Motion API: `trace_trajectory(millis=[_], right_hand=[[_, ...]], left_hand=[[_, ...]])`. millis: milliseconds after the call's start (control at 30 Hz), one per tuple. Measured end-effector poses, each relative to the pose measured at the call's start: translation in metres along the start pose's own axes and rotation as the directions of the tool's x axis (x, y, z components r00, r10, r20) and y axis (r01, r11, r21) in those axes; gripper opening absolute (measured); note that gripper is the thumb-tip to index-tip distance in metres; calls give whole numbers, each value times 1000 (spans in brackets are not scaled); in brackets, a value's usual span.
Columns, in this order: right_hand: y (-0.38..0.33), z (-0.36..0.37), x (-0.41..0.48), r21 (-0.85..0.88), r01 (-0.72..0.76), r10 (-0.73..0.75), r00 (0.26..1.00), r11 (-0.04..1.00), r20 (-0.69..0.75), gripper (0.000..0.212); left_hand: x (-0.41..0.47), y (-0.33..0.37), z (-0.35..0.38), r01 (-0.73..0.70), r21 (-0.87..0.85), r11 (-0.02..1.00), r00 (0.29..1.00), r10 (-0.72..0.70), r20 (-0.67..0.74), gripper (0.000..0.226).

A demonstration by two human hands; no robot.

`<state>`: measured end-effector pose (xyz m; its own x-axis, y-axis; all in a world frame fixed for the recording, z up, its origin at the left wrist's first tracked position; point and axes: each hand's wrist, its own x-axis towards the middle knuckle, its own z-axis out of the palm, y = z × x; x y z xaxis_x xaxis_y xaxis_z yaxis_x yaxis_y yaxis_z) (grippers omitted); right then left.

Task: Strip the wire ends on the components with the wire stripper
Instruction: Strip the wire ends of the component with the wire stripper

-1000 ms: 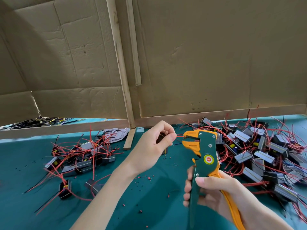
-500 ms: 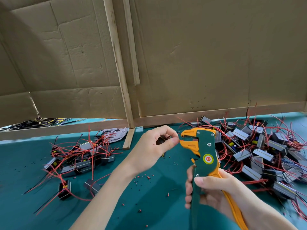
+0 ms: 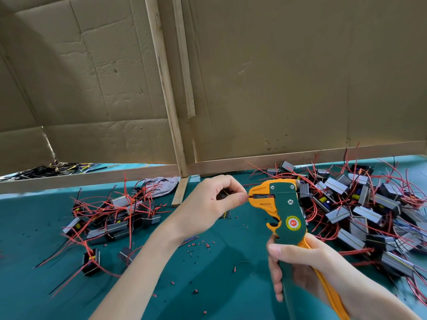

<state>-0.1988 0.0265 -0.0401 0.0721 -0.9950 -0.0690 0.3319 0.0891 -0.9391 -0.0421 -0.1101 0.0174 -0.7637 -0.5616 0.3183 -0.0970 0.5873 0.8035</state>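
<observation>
left hand (image 3: pixel 215 202) pinches small component (image 3: pixel 223 194), wire end (image 3: pixel 248 199) at tool's mouth | right hand (image 3: pixel 300 266) wraps wire stripper (image 3: pixel 284 211) handles | wire likely thin, light, floppy: grip close behind its tip

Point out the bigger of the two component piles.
The right pile, behind the wire stripper; the left pile holds far fewer components.

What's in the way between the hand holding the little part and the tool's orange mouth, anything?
Nothing visible. The left hand holds its component right at the orange mouth of the wire stripper, nearly touching it. The right hand grips the handles below. The wire end itself is hidden.
</observation>
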Motion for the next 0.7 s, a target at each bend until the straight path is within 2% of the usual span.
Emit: trace_trajectory(millis=[167, 300, 333, 400, 500, 600, 700], right_hand=[[4, 2, 0, 0, 1, -1, 999, 1000, -33, 33], [10, 5, 4, -69, -13, 2, 988, 998, -154, 53], [10, 5, 4, -75, -14, 3, 988, 997, -155, 50], [8, 4, 3, -8, 0, -1, 998, 1000, -69, 41], [4, 3, 5, 145, 2, -12, 997, 989, 71, 49], [7, 3, 7, 149, -13, 0, 996, 989, 87, 41], [8, 2, 9, 178, -25, 18, 999, 984, 43, 41]], left_hand=[[-1, 3, -2, 13, 19, 1000, 999, -13, 29, 11], [-2, 1, 0, 48, 42, 998, 998, -50, 48, 9], [-3, 0, 1, 68, 52, 996, 996, -71, 53, 10], [-2, -1, 1, 97, 44, 994, 994, -100, 52, 11], [-1, -2, -3, 93, 75, 993, 996, -94, 10, 12], [0, -3, -6, 96, 107, 990, 995, -94, -18, 12], [0, -3, -12, 93, 164, 982, 995, -85, -57, 10]])
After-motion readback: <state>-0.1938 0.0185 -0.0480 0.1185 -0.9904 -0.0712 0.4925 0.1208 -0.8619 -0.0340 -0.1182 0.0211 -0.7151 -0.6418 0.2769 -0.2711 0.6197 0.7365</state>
